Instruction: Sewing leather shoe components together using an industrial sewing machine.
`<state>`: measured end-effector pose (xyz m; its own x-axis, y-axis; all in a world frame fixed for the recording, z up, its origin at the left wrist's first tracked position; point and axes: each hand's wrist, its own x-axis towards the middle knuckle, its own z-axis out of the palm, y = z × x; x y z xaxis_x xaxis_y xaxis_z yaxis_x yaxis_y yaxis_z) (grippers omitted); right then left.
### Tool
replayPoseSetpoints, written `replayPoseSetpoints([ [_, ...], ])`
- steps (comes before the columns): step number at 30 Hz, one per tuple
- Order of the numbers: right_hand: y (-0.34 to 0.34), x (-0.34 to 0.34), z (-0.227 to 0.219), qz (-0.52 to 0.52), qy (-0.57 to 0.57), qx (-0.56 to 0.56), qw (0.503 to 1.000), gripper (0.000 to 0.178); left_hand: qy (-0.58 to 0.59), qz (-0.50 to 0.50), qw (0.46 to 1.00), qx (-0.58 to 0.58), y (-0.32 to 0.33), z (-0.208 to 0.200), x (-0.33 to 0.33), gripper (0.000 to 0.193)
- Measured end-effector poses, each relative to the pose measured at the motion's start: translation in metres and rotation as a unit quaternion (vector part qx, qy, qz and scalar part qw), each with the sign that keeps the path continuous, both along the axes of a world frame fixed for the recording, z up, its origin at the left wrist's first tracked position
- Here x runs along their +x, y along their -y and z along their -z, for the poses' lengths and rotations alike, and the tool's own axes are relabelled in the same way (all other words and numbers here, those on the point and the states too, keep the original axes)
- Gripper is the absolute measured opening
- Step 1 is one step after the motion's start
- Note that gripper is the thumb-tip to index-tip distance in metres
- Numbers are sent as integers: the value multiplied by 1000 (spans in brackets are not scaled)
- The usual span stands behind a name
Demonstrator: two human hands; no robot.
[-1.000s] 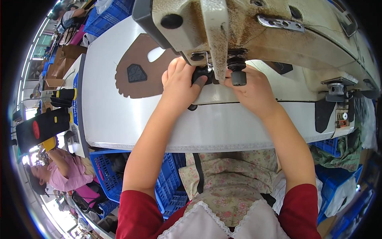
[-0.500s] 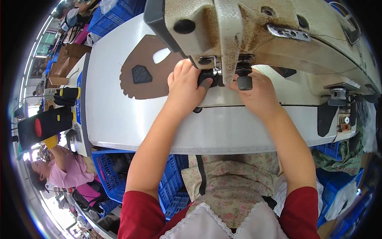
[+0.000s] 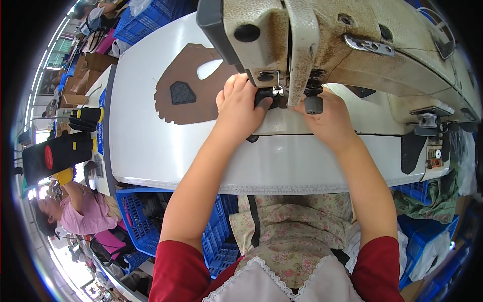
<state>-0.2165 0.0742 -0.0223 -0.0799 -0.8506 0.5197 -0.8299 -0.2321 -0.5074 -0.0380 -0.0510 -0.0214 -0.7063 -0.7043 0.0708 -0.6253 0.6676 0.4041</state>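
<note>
My left hand [image 3: 238, 108] is at the sewing machine's needle area, its fingers and thumb closed around a small black piece [image 3: 264, 95] beside the presser foot [image 3: 278, 92]. Just right of the needle, my right hand [image 3: 329, 120] rests low on the bed. The machine head and a dark knob [image 3: 313, 104] hide most of its fingers, so their hold cannot be seen. A flat brown sheet [image 3: 204, 95] lies left of my left hand, with an oval cutout and a black angular patch [image 3: 182, 93] on it. The sewing machine [image 3: 322, 45] is cream-coloured and stained.
The white tabletop [image 3: 146, 151] has a ruler strip along its near edge. Below it stand blue crates [image 3: 138, 221]. At the left, a person in pink [image 3: 83, 216] sits by a black machine [image 3: 58, 156]. Cardboard boxes [image 3: 88, 75] and another blue crate [image 3: 151, 22] are farther back.
The view has shifted slightly, so the machine head appears farther right. Both hands keep nearly the same places beside the presser foot.
</note>
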Motion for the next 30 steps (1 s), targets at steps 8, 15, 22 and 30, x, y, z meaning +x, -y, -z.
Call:
replayPoseSetpoints([
  [8, -1, -2, 6, 4, -8, -7, 1000, 3, 37, -31, 997, 64, 4, -15, -11, 59],
  [15, -1, -3, 13, 10, 2, 5, 1000, 3, 41, -73, 992, 91, 7, -19, -18, 54],
  [22, -2, -7, 16, 3, -4, 11, 1000, 2, 5, -59, 990, 125, 12, -14, -16, 47],
  [30, -1, -7, 15, -1, 25, -2, 1000, 18, 9, -75, 992, 101, 10, -13, -16, 42],
])
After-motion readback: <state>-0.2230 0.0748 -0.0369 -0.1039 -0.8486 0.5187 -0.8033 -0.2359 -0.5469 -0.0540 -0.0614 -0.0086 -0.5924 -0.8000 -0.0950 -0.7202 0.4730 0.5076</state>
